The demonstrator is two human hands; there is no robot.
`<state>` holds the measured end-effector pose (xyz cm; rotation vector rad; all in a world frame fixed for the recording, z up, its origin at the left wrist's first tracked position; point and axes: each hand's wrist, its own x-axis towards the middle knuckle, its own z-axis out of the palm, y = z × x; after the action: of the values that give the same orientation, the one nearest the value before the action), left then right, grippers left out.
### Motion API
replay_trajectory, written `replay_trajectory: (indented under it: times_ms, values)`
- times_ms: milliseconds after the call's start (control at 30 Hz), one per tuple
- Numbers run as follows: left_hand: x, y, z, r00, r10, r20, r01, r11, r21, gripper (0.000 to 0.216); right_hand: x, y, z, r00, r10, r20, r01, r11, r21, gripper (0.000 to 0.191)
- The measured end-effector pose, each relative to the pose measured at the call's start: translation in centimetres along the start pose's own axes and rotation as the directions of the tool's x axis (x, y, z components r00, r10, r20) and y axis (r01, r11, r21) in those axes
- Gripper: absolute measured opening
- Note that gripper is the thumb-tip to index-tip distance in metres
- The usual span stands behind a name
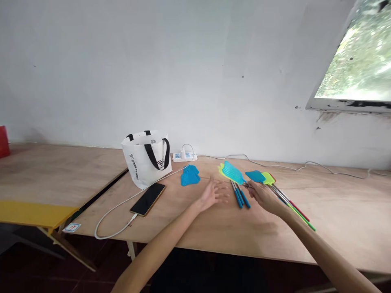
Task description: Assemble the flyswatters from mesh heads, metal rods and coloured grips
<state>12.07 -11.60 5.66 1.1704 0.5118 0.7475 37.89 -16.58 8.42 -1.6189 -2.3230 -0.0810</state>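
1. Head view: a bunch of swatters point(233, 174) lies on the table point(336, 211), blue handles pointing toward the person, right between both hands.
2. Left hand point(212, 194) hovers just left of the handles, grip spread open, holding nothing.
3. Right hand point(262, 196) sits just right of them, fingers loosely apart, fingertips at the blue handles; whether they touch, I cannot tell.
4. More swatters point(267, 178) lie beside the right hand.

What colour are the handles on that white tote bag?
Black: the tote bag's handles are black straps against its white body, clearest in the head view.
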Motion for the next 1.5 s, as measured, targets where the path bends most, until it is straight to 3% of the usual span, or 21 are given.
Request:
replay_trajectory:
  times_ms: [67,133,233,367,600,733,833,1000,1167,1367,1500]
  values:
    - [-2.9,2.0,0.0,0.937,-0.064,0.344,0.147,0.965,-0.219,0.09,-0.9,-2.8,-1.1,0.986,-0.164,0.015,0.161,0.98,0.116,0.027]
    - [-6.3,3.4,0.6,0.872,-0.019,0.489,0.207,0.92,-0.333,0.097,-1.4,-5.5,-1.6,0.96,-0.279,0.027,0.272,0.951,0.15,0.041]
    - [-10.8,4.0,1.8,0.925,0.151,0.35,0.051,0.861,-0.507,0.09,-1.6,-8.6,-1.9,0.909,-0.412,0.07,0.403,0.909,0.108,0.05]
    - [-14.2,3.2,2.1,0.963,0.183,0.197,-0.037,0.816,-0.576,0.089,-1.4,-10.8,-2.0,0.857,-0.509,0.084,0.504,0.861,0.071,0.042]
    - [-16.5,3.6,3.1,0.922,0.222,0.317,0.032,0.774,-0.632,0.08,-2.7,-14.3,-1.7,0.823,-0.567,-0.039,0.567,0.824,-0.02,0.024]
    - [-17.9,4.1,4.2,0.932,0.302,0.201,-0.081,0.713,-0.697,0.072,-3.8,-16.7,-2.9,0.856,-0.517,-0.026,0.511,0.836,0.201,0.022]
    - [-18.9,3.8,4.6,0.936,0.292,0.194,-0.066,0.691,-0.72,0.07,-4.5,-18.0,-3.4,0.865,-0.502,-0.019,0.488,0.83,0.27,0.019]
    - [-20.7,3.0,4.6,0.952,0.239,0.19,-0.018,0.665,-0.747,0.065,-5.2,-18.8,-2.7,0.826,-0.56,-0.067,0.564,0.821,0.091,0.022]
    - [-21.7,3.4,5.4,0.964,0.244,0.108,-0.082,0.657,-0.749,0.061,-4.3,-18.9,-2.8,0.798,-0.595,-0.101,0.601,0.798,0.045,0.015]
    - [-21.3,4.6,5.9,0.97,0.233,0.07,-0.113,0.686,-0.719,0.056,-2.5,-17.5,-3.8,0.751,-0.635,-0.182,0.648,0.761,0.02,0.013]
    - [-20.3,4.1,5.7,0.963,0.263,0.06,-0.143,0.685,-0.714,0.056,-1.9,-17.6,-4.1,0.733,-0.648,-0.208,0.659,0.752,-0.02,0.019]
